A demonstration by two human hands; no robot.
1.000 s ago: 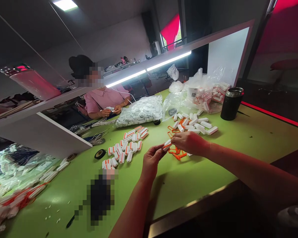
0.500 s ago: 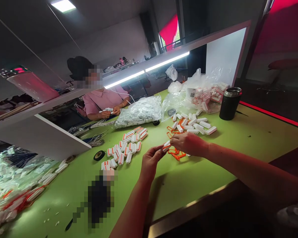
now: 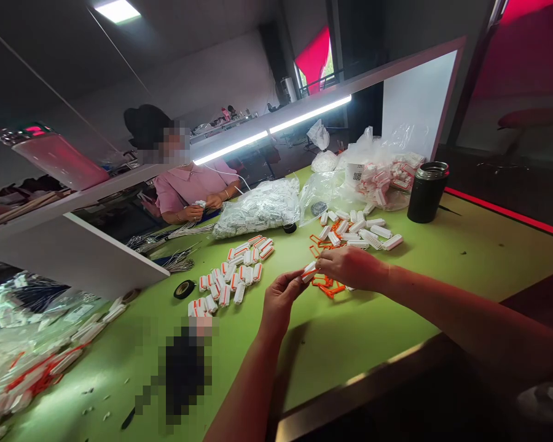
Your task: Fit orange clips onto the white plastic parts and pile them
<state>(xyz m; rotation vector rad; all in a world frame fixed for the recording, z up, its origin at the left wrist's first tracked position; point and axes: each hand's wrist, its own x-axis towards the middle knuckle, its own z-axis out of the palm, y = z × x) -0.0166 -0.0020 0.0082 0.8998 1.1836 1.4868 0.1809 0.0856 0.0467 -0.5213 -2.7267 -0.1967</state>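
Between my two hands is a small white plastic housing with an orange strip (image 3: 309, 271). My left hand (image 3: 282, 296) pinches its near left end between thumb and fingers. The fingers of my right hand (image 3: 350, 265) are closed on its other end and cover it. Just under and behind my right hand lie loose orange plastic frames (image 3: 327, 286). Past them is a scatter of white housings (image 3: 359, 230). Left of my left hand, several white housings with orange strips (image 3: 233, 270) lie in a loose group.
A black tape roll (image 3: 184, 289) lies left of the group. Filled clear bags (image 3: 260, 205) and a black cup (image 3: 427, 193) stand farther back. A person in a pink shirt (image 3: 193, 184) sits across the green table (image 3: 373, 337). More parts (image 3: 41, 374) are heaped at far left.
My hands and the white housing stay almost in place. Across the table, the other person's hands have shifted slightly. At the far left edge, the heap of parts has moved a little.
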